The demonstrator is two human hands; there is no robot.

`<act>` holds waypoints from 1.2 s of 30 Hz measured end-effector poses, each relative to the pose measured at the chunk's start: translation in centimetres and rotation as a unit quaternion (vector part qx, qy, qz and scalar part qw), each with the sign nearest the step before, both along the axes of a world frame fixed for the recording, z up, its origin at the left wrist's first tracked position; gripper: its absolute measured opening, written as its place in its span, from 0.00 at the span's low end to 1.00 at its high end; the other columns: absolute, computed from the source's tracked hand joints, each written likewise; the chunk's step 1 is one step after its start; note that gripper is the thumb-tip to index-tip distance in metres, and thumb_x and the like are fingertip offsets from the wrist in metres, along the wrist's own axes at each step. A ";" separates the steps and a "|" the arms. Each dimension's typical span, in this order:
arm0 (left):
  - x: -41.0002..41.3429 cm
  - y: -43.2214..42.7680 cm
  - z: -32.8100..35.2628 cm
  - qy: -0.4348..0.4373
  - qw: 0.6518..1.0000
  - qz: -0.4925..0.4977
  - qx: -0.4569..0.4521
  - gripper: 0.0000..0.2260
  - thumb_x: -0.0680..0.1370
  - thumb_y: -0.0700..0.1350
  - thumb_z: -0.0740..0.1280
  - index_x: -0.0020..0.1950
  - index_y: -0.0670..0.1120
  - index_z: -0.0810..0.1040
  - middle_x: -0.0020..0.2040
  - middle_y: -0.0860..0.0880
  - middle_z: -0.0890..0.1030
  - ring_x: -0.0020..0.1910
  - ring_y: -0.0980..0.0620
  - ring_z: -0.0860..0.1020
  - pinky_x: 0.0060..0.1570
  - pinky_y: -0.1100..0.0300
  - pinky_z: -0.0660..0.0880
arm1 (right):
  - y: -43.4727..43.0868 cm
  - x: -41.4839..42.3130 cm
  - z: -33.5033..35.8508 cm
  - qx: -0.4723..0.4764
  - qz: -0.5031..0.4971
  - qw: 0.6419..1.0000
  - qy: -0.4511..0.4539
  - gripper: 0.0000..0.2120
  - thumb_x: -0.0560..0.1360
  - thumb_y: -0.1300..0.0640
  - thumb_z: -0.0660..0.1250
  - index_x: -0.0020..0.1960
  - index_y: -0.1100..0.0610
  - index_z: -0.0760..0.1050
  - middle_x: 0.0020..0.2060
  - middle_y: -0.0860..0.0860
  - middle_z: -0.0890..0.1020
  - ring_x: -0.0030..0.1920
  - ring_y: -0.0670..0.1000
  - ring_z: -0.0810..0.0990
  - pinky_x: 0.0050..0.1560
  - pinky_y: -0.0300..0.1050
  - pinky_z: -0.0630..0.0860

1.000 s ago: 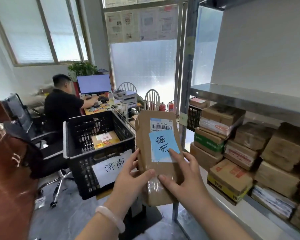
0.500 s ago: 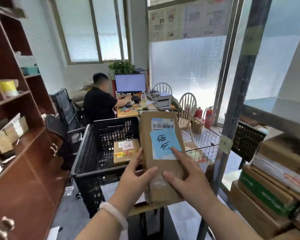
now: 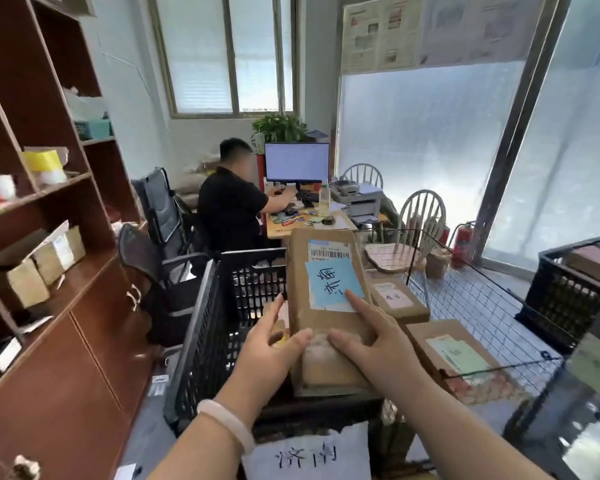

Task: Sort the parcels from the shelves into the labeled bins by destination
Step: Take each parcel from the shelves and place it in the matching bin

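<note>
**binwatcher:** ok so where's the parcel relative to the bin? That's the whole question for the drop, right?

**sortguy:** pretty much. The brown parcel (image 3: 300, 292) is up in front of the person, with both hands on its near end. The left hand (image 3: 267, 355) wraps the left edge, thumb on top. The right hand (image 3: 374, 344) has its thumb on top and its index finger stretched onto the blue note (image 3: 333, 282) that reads 济南. Its other fingers are hidden under the box, so I'd call that a grip, not just a touch.

**binwatcher:** and the crate?

**sortguy:** the black crate (image 3: 201, 334) is right below and a bit to the left. The white sign (image 3: 309, 453) on its front reads 济南 too, so it matches. The parcel's long axis runs straight away from the person, far end tipped up, near end low by the crate's near rim. Can't tell if it touches the rim. It hangs over the crate's right side, just beside the wire basket (image 3: 482, 306), which holds other parcels.

**binwatcher:** so the left hand is nearer the opening?

**sortguy:** yep, the open space is on that side. My guess is nudge it left and lower it flat, or it could catch the edge next to the basket.
</note>
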State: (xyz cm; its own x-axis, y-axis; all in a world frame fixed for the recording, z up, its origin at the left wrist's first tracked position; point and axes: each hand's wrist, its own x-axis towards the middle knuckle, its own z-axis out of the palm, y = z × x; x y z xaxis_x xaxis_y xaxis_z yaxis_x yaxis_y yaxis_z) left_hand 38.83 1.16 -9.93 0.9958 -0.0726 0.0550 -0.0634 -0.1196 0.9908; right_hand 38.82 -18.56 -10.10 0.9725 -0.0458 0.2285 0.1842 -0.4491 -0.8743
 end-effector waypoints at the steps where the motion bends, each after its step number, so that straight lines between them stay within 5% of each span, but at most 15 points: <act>1: 1.6 0.8 0.0 -0.001 1.000 0.011 0.008 0.37 0.63 0.65 0.73 0.70 0.69 0.62 0.70 0.55 0.69 0.67 0.54 0.72 0.65 0.53 0.72 | 0.8 1.5 0.0 -0.006 -0.001 1.000 0.011 0.34 0.71 0.45 0.74 0.72 0.36 0.65 0.64 0.43 0.68 0.57 0.40 0.71 0.45 0.26 0.70; 8: 11.2 7.3 -1.4 0.001 0.997 0.055 0.060 0.30 0.76 0.57 0.70 0.75 0.63 0.62 0.74 0.54 0.66 0.68 0.55 0.69 0.66 0.55 0.67 | 6.0 12.2 -3.5 -0.062 -0.005 0.993 0.103 0.37 0.70 0.39 0.73 0.75 0.41 0.64 0.66 0.45 0.71 0.59 0.43 0.73 0.56 0.34 0.68; 12: 15.2 9.8 -2.5 0.008 0.993 0.059 0.098 0.33 0.71 0.62 0.67 0.75 0.63 0.61 0.74 0.55 0.66 0.67 0.57 0.69 0.63 0.58 0.65 | 7.9 17.3 -7.5 -0.085 -0.015 0.982 0.170 0.38 0.69 0.39 0.73 0.75 0.44 0.64 0.67 0.49 0.72 0.63 0.47 0.74 0.66 0.41 0.70; 19: 19.4 11.6 -4.7 0.012 0.988 0.008 0.152 0.26 0.78 0.53 0.67 0.74 0.64 0.63 0.73 0.57 0.65 0.68 0.58 0.68 0.62 0.62 0.63 | 8.4 22.3 -12.7 -0.130 -0.034 0.953 0.270 0.37 0.70 0.41 0.73 0.75 0.40 0.62 0.69 0.52 0.68 0.68 0.52 0.70 0.72 0.47 0.64; 22: 20.6 11.3 -5.4 0.024 0.987 -0.020 0.157 0.25 0.78 0.53 0.67 0.73 0.65 0.63 0.70 0.59 0.65 0.67 0.61 0.67 0.58 0.66 0.62 | 8.0 23.2 -14.0 -0.143 -0.029 0.950 0.276 0.37 0.72 0.40 0.70 0.76 0.38 0.58 0.73 0.55 0.62 0.72 0.54 0.65 0.75 0.48 0.60; 27: 21.8 10.4 -5.9 0.034 0.985 -0.051 0.164 0.25 0.79 0.53 0.66 0.74 0.65 0.62 0.70 0.60 0.64 0.68 0.61 0.66 0.59 0.64 0.62 | 8.8 24.2 -12.6 -0.321 -0.031 0.906 0.273 0.35 0.77 0.36 0.61 0.78 0.39 0.50 0.79 0.47 0.42 0.79 0.53 0.47 0.76 0.53 0.53; 36: 22.8 9.2 -6.4 0.010 0.980 -0.076 0.186 0.24 0.79 0.53 0.66 0.73 0.64 0.63 0.60 0.68 0.65 0.60 0.71 0.67 0.56 0.68 0.63 | 12.3 23.8 -12.6 -0.494 0.069 0.842 0.204 0.41 0.74 0.29 0.54 0.79 0.43 0.41 0.79 0.50 0.42 0.78 0.54 0.38 0.77 0.56 0.40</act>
